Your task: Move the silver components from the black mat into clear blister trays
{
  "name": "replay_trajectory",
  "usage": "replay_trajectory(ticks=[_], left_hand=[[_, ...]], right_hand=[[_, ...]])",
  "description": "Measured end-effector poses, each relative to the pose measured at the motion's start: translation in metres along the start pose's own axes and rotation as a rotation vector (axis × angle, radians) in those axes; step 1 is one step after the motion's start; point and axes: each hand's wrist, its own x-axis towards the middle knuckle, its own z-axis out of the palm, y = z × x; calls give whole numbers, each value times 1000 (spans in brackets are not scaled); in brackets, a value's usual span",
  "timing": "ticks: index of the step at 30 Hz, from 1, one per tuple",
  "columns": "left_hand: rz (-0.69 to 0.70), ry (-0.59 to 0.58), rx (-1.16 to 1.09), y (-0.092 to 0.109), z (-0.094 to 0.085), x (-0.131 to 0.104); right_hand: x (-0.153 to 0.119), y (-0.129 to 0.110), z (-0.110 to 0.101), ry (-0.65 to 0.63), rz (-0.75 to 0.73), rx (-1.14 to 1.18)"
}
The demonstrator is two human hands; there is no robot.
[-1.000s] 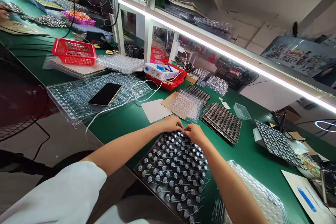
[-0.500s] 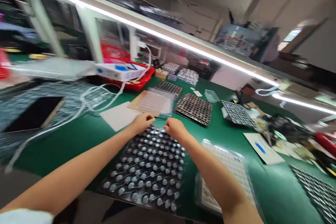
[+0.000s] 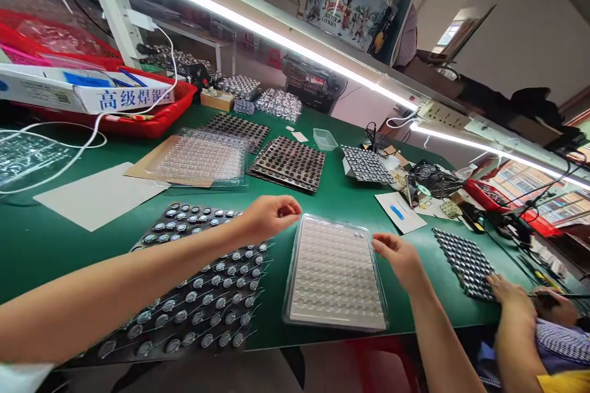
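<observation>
My left hand (image 3: 276, 218) is over the gap between the dark board and the clear plastic tray, thumb and fingertips pinched together near the tray's far left corner. Whatever is in the pinch is too small to make out. To the right of the tray, my right hand (image 3: 397, 258) has its fingers partly stretched, tips close to the tray's far right edge; nothing shows between them. Rows of round cavities fill the plastic tray (image 3: 338, 276), and a couple of small silvery round parts lie in its far right corner. Many round silvery parts with thin wire leads stand in rows on the dark board (image 3: 187, 282), partly behind my left forearm.
Behind lie stacked dark perforated boards (image 3: 290, 163), clear trays (image 3: 203, 156) and a white sheet (image 3: 104, 196). A red basket (image 3: 157, 126) holds a white box. At right, a co-worker's hand (image 3: 507, 288) touches another filled board (image 3: 465, 261). A lit shelf hangs above.
Both hands have left the dark board's far edge and moved right to the plastic tray. The view has swung right, bringing a co-worker's arms into sight.
</observation>
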Motion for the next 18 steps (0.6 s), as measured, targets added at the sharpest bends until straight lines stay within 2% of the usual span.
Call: replay_trajectory(ticks=[2, 5, 9, 11, 14, 18], left_hand=[[40, -89, -18, 9, 36, 17], [37, -172, -30, 16, 86, 39], [-20, -221, -47, 18, 131, 62], [-24, -222, -44, 18, 143, 69], [-20, -191, -21, 17, 151, 76], [-50, -157, -17, 17, 150, 78]], right_hand=[[0, 19, -4, -19, 40, 75], [2, 34, 0, -27, 22, 122], [8, 39, 5, 13, -60, -98], [10, 36, 6, 31, -179, -284], [9, 27, 8, 30, -355, -579], [9, 12, 16, 6, -336, -949]])
